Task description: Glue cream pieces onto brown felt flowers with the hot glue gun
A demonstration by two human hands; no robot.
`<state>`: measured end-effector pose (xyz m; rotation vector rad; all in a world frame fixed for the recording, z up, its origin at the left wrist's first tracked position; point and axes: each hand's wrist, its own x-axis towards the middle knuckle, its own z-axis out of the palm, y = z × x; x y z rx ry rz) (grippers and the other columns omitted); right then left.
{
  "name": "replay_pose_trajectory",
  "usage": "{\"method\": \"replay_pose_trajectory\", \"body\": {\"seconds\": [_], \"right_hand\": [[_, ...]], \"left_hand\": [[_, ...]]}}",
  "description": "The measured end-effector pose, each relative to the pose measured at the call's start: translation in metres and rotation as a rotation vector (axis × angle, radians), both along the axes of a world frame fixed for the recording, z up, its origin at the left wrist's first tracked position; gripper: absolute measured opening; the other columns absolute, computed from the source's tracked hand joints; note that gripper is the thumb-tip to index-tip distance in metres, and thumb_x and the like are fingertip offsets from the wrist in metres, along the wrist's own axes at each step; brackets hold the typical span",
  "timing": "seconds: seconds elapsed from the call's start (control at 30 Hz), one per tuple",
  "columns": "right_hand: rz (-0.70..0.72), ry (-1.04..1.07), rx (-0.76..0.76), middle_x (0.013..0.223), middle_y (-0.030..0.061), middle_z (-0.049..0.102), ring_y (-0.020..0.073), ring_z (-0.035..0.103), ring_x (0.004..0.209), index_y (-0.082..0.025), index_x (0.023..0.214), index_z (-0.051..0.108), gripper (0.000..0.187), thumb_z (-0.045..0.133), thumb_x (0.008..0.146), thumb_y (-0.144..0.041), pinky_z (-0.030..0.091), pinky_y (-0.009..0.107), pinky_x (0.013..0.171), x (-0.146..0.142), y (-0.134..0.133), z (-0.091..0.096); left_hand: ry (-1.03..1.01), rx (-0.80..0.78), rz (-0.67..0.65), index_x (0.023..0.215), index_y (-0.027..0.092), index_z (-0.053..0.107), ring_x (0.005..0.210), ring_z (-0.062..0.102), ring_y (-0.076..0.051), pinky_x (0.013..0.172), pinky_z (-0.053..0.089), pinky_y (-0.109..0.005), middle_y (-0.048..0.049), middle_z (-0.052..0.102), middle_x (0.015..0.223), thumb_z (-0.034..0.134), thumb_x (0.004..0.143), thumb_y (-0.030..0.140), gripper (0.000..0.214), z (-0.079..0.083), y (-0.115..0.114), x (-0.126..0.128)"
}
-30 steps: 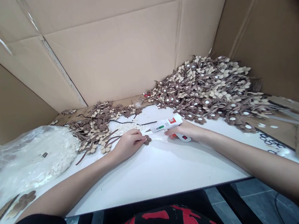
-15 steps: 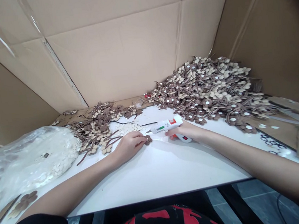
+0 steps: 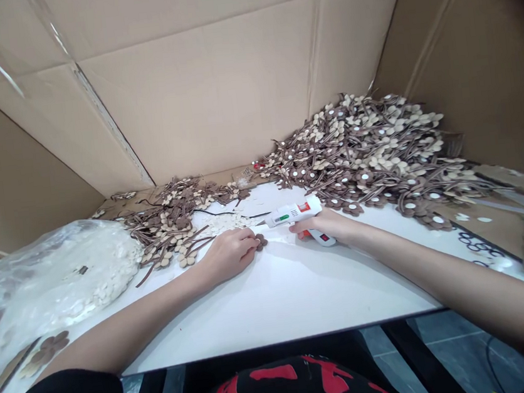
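My left hand [image 3: 229, 253] rests on the white table [image 3: 274, 302], its fingers pinched on a small dark brown wooden flower [image 3: 261, 241] lying flat. My right hand [image 3: 326, 226] is wrapped round the handle of a white hot glue gun [image 3: 293, 213]. The gun's nozzle points left, just above and right of the flower. A little heap of pale round discs [image 3: 224, 223] lies just behind my left hand.
A big heap of brown and tan flowers with white centres [image 3: 370, 152] fills the back right. A smaller heap of flowers [image 3: 170, 222] lies back left. A clear bag of pale discs [image 3: 58, 283] sits at left. Cardboard walls [image 3: 211, 82] enclose the table.
Both hands stay almost where they were. The glue gun's nozzle has edged slightly closer to the flower under my left fingers.
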<state>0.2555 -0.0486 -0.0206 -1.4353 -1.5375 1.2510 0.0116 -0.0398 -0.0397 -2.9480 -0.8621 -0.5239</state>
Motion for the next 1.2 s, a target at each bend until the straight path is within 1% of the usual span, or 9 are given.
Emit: {"method": "replay_pose_trajectory", "body": {"seconds": [0.13, 0.27, 0.4, 0.5, 0.6, 0.73, 1.07, 1.13, 1.2], "right_hand": [[0.005, 0.019, -0.002, 0.060, 0.0008, 0.062, 0.0141, 0.055, 0.054, -0.015, 0.069, 0.060, 0.013, 0.063, 0.058, -0.021, 0.041, 0.024, 0.051, 0.004, 0.003, -0.006], [0.015, 0.009, 0.007, 0.062, 0.0029, 0.063, 0.0153, 0.057, 0.057, -0.014, 0.069, 0.061, 0.012, 0.063, 0.059, -0.022, 0.042, 0.024, 0.053, 0.006, 0.005, -0.010], [0.009, 0.010, 0.020, 0.062, 0.0028, 0.064, 0.0155, 0.057, 0.058, -0.015, 0.067, 0.062, 0.011, 0.064, 0.059, -0.021, 0.042, 0.024, 0.053, 0.005, 0.004, -0.009], [-0.001, 0.002, 0.010, 0.062, 0.0026, 0.063, 0.0150, 0.056, 0.058, -0.015, 0.062, 0.060, 0.008, 0.063, 0.059, -0.021, 0.042, 0.024, 0.053, 0.003, 0.003, -0.007], [-0.025, 0.016, -0.018, 0.063, 0.0025, 0.064, 0.0148, 0.055, 0.057, -0.015, 0.064, 0.060, 0.009, 0.064, 0.058, -0.021, 0.041, 0.024, 0.051, 0.003, 0.001, -0.004], [-0.029, 0.035, -0.032, 0.059, 0.0011, 0.061, 0.0138, 0.053, 0.053, -0.016, 0.066, 0.059, 0.010, 0.063, 0.057, -0.020, 0.039, 0.024, 0.049, 0.002, -0.001, -0.001], [-0.012, 0.049, -0.028, 0.057, 0.0004, 0.060, 0.0136, 0.052, 0.051, -0.017, 0.064, 0.058, 0.009, 0.062, 0.058, -0.021, 0.040, 0.024, 0.049, 0.001, 0.000, -0.004], [-0.012, 0.042, -0.020, 0.058, -0.0001, 0.060, 0.0134, 0.052, 0.052, -0.017, 0.064, 0.058, 0.009, 0.062, 0.057, -0.021, 0.040, 0.024, 0.049, 0.001, 0.000, -0.003], [-0.006, 0.047, -0.006, 0.059, -0.0007, 0.060, 0.0133, 0.052, 0.052, -0.017, 0.068, 0.060, 0.012, 0.063, 0.056, -0.021, 0.040, 0.024, 0.050, 0.000, 0.001, -0.003]], "left_hand": [[-0.142, -0.101, 0.036, 0.089, 0.019, 0.067, 0.080, 0.058, -0.014, 0.071, 0.046, -0.024, -0.0045, 0.063, 0.086, 0.044, 0.085, 0.020, 0.023, 0.003, 0.002, -0.004], [-0.307, -0.145, 0.177, 0.091, 0.018, 0.064, 0.083, 0.057, -0.015, 0.072, 0.046, -0.026, -0.0056, 0.062, 0.088, 0.045, 0.086, 0.023, 0.020, 0.002, 0.004, -0.004], [-0.237, -0.125, 0.211, 0.095, 0.019, 0.064, 0.090, 0.053, -0.020, 0.080, 0.043, -0.033, -0.0068, 0.060, 0.091, 0.052, 0.081, 0.025, 0.019, 0.001, 0.002, 0.001], [-0.225, -0.208, 0.204, 0.083, 0.020, 0.064, 0.089, 0.053, -0.019, 0.078, 0.043, -0.031, -0.0050, 0.060, 0.088, 0.052, 0.081, 0.023, 0.013, 0.000, 0.000, 0.001], [-0.304, -0.299, 0.220, 0.083, 0.019, 0.058, 0.088, 0.054, -0.018, 0.075, 0.044, -0.029, -0.0032, 0.061, 0.088, 0.055, 0.077, 0.021, 0.007, 0.001, -0.002, 0.001], [-0.395, -0.460, 0.152, 0.084, 0.018, 0.052, 0.078, 0.059, -0.013, 0.073, 0.045, -0.026, -0.0011, 0.063, 0.084, 0.051, 0.079, 0.015, 0.007, 0.005, -0.006, 0.002], [-0.490, -0.617, 0.095, 0.096, 0.019, 0.041, 0.069, 0.061, -0.011, 0.067, 0.044, -0.025, 0.0004, 0.066, 0.079, 0.046, 0.077, 0.005, 0.024, 0.011, -0.021, 0.007], [-0.452, -0.734, 0.038, 0.096, 0.020, 0.038, 0.068, 0.062, -0.012, 0.066, 0.044, -0.025, -0.0007, 0.066, 0.080, 0.047, 0.078, 0.007, 0.024, 0.015, -0.029, 0.011], [-0.397, -0.940, -0.042, 0.097, 0.021, 0.034, 0.066, 0.063, -0.012, 0.061, 0.045, -0.024, -0.0026, 0.067, 0.083, 0.048, 0.079, 0.011, 0.025, 0.021, -0.037, 0.018]]}}
